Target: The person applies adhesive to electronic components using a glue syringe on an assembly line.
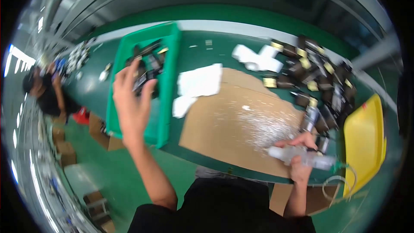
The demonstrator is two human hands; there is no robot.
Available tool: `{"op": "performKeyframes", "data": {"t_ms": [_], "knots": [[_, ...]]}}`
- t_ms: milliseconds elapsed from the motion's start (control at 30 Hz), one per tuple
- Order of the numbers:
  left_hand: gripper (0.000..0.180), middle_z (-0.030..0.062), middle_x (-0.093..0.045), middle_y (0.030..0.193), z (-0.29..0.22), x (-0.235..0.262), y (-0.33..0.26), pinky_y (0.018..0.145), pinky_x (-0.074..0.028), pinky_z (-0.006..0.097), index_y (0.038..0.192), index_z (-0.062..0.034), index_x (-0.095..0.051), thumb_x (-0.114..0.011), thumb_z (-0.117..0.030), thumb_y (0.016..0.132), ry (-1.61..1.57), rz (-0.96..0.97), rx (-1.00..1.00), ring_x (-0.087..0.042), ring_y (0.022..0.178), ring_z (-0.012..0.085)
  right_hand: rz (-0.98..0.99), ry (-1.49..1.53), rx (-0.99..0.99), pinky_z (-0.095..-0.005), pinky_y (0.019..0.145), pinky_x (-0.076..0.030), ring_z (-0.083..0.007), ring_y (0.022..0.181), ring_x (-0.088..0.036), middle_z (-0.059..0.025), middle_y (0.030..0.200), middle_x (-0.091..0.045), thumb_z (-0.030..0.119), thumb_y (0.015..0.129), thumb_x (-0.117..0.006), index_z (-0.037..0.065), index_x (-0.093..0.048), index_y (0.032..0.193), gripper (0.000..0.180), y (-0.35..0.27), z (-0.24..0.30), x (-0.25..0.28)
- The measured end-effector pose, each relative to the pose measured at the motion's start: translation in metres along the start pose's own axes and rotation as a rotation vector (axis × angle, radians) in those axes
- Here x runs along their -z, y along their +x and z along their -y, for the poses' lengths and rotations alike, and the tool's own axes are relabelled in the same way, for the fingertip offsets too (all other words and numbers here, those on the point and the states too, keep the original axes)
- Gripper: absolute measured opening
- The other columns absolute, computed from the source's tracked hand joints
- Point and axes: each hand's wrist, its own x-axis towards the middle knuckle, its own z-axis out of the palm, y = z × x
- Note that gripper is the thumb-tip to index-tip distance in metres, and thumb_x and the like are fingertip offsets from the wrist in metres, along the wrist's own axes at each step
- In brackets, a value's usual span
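My left hand [131, 99] reaches into a green plastic bin [172, 60], its fingers spread and thumb apart. Several small dark parts [151, 54] with yellow ends lie in the bin; some show between my thumb and fingers, and contact is unclear through the blur. At the right, my right hand [300, 170] is closed around a translucent, syringe-like plastic cylinder [321, 161]. Its white tip points left, and a green fitting at its other end joins a thin clear tube [354, 177]. Beneath the tip, a brown cardboard sheet [215, 125] carries many whitish specks.
White cloths or paper [200, 80] lie beside the bin, with another white cloth [256, 58] farther back. Several dark parts with yellow ends [306, 62] are heaped at the right, near a yellow tray [366, 133]. A person [49, 88] sits at the far left beside cardboard boxes [65, 153].
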Motion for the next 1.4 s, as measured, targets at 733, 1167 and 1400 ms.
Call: {"op": "performKeyframes", "data": {"t_ms": [733, 1167, 1400], "knots": [[0.048, 0.0121, -0.061, 0.099, -0.155, -0.117, 0.016, 0.084, -0.046, 0.033, 0.126, 0.0005, -0.049, -0.066, -0.009, 0.083, -0.918, 0.49, -0.084, -0.058, 0.1, 0.0199, -0.187, -0.099, 0.241, -0.0324, 0.076, -0.056, -0.0274, 0.09, -0.068, -0.0146, 0.088, -0.063, -0.001, 0.074, -0.073, 0.0, -0.046, 0.09, 0.032, 0.005, 0.032, 0.011], [0.058, 0.0279, -0.06, 0.107, -0.124, -0.127, -0.006, 0.091, -0.046, 0.037, 0.124, 0.0057, -0.044, -0.022, -0.043, 0.101, -2.146, 1.1, 0.482, -0.06, 0.098, 0.0288, -0.333, -0.245, 0.445, -0.0343, 0.079, -0.054, -0.0276, 0.086, -0.068, -0.024, 0.084, -0.065, 0.014, 0.079, -0.066, -0.001, -0.039, 0.093, 0.035, 0.033, 0.097, -0.03], [0.064, 0.0175, -0.054, 0.119, -0.132, -0.121, -0.011, 0.08, -0.047, 0.035, 0.134, 0.0058, -0.035, -0.035, -0.046, 0.098, -1.971, 1.181, 0.341, -0.062, 0.09, 0.0247, -0.407, -0.45, 0.481, -0.024, 0.067, -0.049, -0.0183, 0.061, -0.061, -0.0242, 0.073, -0.066, 0.04, 0.078, -0.064, 0.005, -0.035, 0.089, 0.047, 0.039, 0.113, -0.055]]}}
